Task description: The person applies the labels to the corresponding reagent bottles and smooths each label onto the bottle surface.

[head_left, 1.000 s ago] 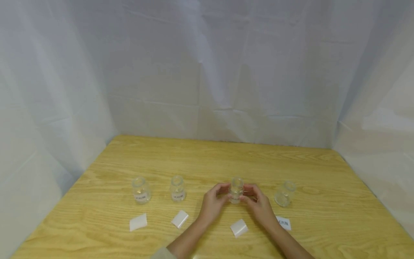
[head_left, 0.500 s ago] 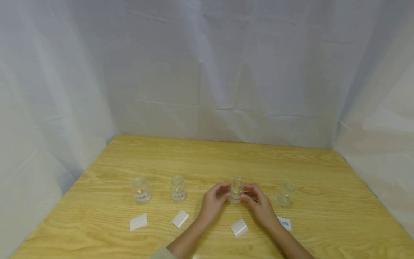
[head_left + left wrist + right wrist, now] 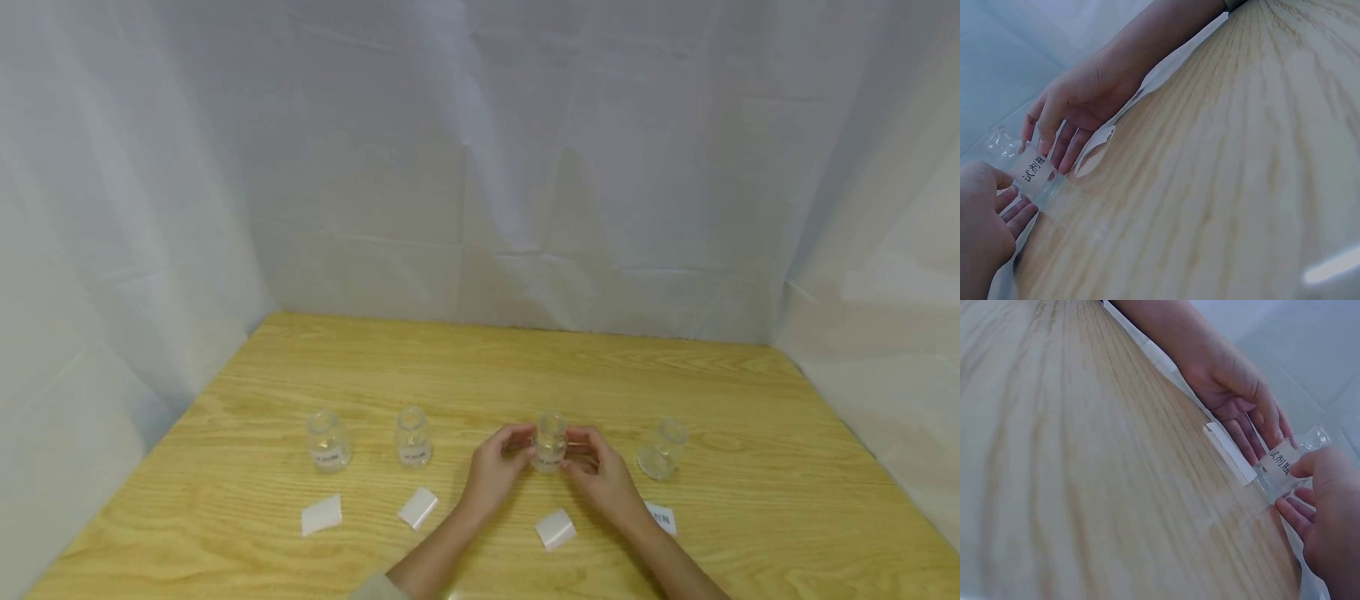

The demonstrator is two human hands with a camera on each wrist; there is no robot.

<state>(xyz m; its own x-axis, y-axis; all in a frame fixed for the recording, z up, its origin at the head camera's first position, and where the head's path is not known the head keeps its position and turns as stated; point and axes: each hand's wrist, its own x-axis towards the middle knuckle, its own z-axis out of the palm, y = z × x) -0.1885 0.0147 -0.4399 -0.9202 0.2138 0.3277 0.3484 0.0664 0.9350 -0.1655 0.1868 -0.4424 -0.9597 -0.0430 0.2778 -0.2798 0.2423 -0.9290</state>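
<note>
A clear glass reagent bottle [image 3: 551, 429] stands upright on the wooden table between both hands. Its front bears a white label [image 3: 1277, 464] with black characters. My left hand [image 3: 497, 468] holds the bottle's left side, thumb in front and fingers bent behind. From the right, my right hand [image 3: 603, 479] grips it the same way, its thumb at the label's right edge. In front of the bottle lies a small white backing paper [image 3: 555, 529]. Partly behind the right forearm is another label [image 3: 662, 517] with black characters, flat on the table.
Two labelled bottles, one at far left [image 3: 327, 442] and one nearer the middle [image 3: 413, 437], stand upright. An unlabelled bottle [image 3: 662, 450] is at right. White papers [image 3: 321, 514] lie before the left bottles. A white curtain [image 3: 480, 167] surrounds the wooden table [image 3: 480, 367].
The right thumb has shifted slightly right along the bottle's front, showing more of the label. The left hand and the other bottles have hardly moved.
</note>
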